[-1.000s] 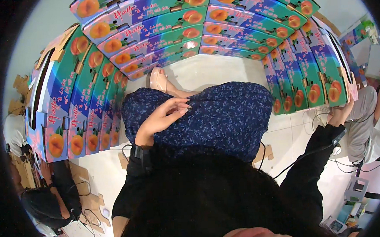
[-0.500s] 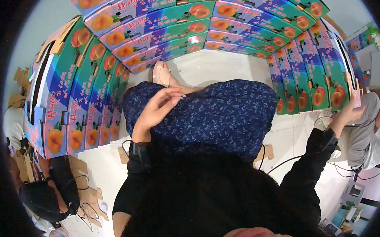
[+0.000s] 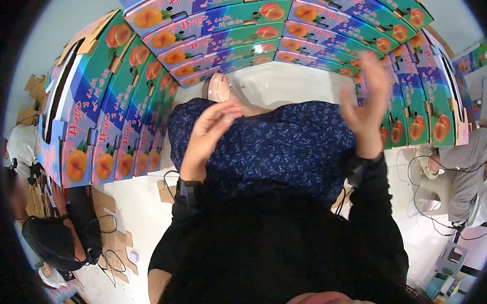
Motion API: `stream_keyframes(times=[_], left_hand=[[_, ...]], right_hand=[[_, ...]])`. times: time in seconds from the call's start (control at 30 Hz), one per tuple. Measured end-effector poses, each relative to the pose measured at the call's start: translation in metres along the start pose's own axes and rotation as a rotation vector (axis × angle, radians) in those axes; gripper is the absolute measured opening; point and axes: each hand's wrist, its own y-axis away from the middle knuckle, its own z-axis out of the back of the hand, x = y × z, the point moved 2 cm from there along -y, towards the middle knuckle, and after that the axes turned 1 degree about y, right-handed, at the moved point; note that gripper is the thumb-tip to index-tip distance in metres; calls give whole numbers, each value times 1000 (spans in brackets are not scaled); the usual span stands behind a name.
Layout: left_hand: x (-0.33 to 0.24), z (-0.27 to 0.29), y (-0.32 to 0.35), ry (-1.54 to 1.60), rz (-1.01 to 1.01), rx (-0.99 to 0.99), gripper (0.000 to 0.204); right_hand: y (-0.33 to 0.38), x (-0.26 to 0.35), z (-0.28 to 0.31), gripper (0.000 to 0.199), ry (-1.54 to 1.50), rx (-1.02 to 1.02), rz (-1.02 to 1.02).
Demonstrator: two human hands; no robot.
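My left hand (image 3: 207, 134) hovers above the dark blue flowered skirt (image 3: 270, 142) on my lap. Its fingers are loosely bent and apart, with nothing visible in them. Raised over the right edge of the skirt, my right hand (image 3: 369, 106) is smeared a little by motion, but its fingers are spread and I see nothing held. Behind it stands the right stack of fruit cartons (image 3: 415, 98), printed with peaches on green, blue and pink. More cartons of this kind form a stack on my left (image 3: 103, 120) and rows in front (image 3: 211, 36). Neither hand appears to grip a carton.
A pink shoe (image 3: 219, 88) shows on the pale floor ahead. At the left, a person in black (image 3: 54, 242) is near flattened cardboard (image 3: 107, 212). Another person's grey-trousered leg (image 3: 464, 164) is at the right, by loose black cables (image 3: 416, 193) and a grey stool (image 3: 452, 257).
My right hand has left the far end of the right carton stack and swung inward and up. My left hand stays over my lap, its fingers slightly straighter. The view has shifted slightly.
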Motion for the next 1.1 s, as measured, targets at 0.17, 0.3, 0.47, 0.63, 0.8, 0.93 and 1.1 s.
stream_keyframes(times=[0.17,0.3,0.47,0.63,0.8,0.93,1.1], left_hand=[[11,-19,-3,-94,166,133,20],[14,-7,-1,-78,185,148,19],[1,-18,0,-2,-30,-159,34],[44,35,0,-85,97,-23,27],[30,-12,-13,-45,13,-24,41],[29,-27,-19,-230,32,-28,79],[32,-40,-28,-248,19,-31,91]], right_hand=[[32,14,-81,33,-298,400,-173],[46,16,-111,28,-387,577,-252],[48,16,-122,65,-510,449,-405],[61,7,-135,96,-728,415,-471],[102,-9,-161,63,-1244,348,-968],[97,-7,-160,62,-1142,528,-758],[98,-7,-159,67,-1144,577,-680]])
